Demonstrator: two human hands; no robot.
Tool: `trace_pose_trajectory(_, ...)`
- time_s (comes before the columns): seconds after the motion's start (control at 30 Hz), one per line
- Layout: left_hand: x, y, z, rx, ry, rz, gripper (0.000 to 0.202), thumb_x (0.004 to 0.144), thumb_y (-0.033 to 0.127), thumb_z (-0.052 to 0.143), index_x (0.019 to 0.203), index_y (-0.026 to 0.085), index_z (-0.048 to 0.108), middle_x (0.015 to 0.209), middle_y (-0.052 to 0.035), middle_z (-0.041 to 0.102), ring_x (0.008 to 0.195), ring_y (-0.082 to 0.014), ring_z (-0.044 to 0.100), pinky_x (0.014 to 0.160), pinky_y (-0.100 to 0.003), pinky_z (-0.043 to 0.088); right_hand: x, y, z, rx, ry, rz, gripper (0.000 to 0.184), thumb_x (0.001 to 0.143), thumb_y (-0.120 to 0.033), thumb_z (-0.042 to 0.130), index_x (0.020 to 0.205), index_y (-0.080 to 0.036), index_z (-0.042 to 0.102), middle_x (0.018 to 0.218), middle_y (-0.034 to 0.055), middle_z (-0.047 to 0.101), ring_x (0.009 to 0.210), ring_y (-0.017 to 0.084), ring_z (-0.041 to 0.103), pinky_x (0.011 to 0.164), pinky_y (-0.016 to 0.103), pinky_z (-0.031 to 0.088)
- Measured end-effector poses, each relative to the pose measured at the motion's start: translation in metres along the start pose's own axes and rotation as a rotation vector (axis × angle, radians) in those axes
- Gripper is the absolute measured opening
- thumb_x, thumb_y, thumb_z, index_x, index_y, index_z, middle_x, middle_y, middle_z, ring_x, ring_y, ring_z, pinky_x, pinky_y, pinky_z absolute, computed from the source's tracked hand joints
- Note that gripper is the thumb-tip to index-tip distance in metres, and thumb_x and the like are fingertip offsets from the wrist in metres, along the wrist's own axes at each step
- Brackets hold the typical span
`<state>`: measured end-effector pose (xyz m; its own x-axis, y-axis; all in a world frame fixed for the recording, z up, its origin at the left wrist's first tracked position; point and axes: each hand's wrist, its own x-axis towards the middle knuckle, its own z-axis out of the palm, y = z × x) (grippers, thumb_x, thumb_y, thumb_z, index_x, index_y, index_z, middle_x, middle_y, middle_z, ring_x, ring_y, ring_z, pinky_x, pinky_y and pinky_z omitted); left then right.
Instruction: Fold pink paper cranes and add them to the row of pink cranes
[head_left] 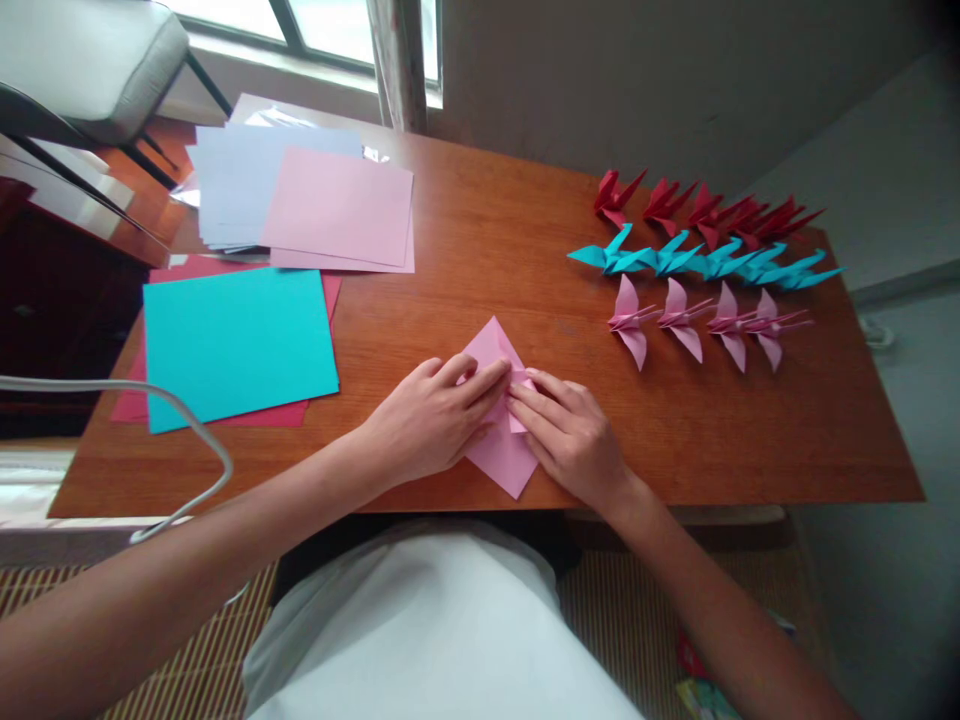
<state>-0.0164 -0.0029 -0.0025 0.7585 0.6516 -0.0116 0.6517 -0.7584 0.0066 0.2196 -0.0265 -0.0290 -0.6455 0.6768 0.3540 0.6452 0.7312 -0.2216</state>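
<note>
A partly folded sheet of pink origami paper [514, 468] lies diamond-wise on the table near its front edge. My left hand [431, 415] rests over the paper's left side, its fingers bent and fingertips at the central fold. From the right, my right hand [574, 432] grips a small raised flap near the middle, fingers close together. The fingertips of both hands nearly meet there. My fingers cover much of the fold, and my thumbs are mostly hidden.
Several red cranes [660, 207], blue cranes [679, 257] and pink cranes [681, 318] stand in rows at the right. At left lie pink sheets [341, 210], pale sheets [236, 190], a turquoise sheet [240, 345] and red sheets [331, 300]. A white cable [202, 425] arches over the left corner.
</note>
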Motion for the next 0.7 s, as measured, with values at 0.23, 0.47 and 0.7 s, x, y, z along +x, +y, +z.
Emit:
trace_pose_trajectory(0.23,-0.001,0.0,0.002,0.014,0.016,0.006,0.047,0.107,0.037,0.035,0.143,0.018,0.058,0.16,-0.004,0.046,0.119,-0.0272,0.051,0.085,-0.04,0.046,0.018,0.014,-0.01,0.445,0.125,0.309,0.028,0.104,-0.032,0.048,0.123,-0.024,0.068,0.122,0.0085,0.074,0.115,0.024,0.069,0.099,0.043,0.055)
trace_pose_trajectory(0.47,-0.001,0.0,0.002,0.013,0.014,-0.009,0.049,0.107,0.038,0.036,0.148,0.018,0.053,0.162,-0.0071,0.043,0.117,-0.0266,0.052,0.085,-0.039,0.046,0.078,0.045,0.011,0.235,0.069,0.274,0.019,0.094,-0.022,0.063,0.111,-0.022,0.071,0.1,0.0074,0.071,0.097,0.025,0.065,0.091,0.042,0.052)
trace_pose_trajectory(0.7,-0.001,-0.001,0.003,-0.018,0.019,-0.001,0.049,0.108,0.038,0.034,0.146,0.017,0.056,0.16,-0.0054,0.045,0.117,-0.0264,0.051,0.083,-0.04,0.046,0.098,0.051,0.018,0.234,0.025,0.409,0.003,0.09,-0.022,0.067,0.09,-0.024,0.067,0.085,0.0028,0.066,0.083,0.022,0.061,0.079,0.037,0.048)
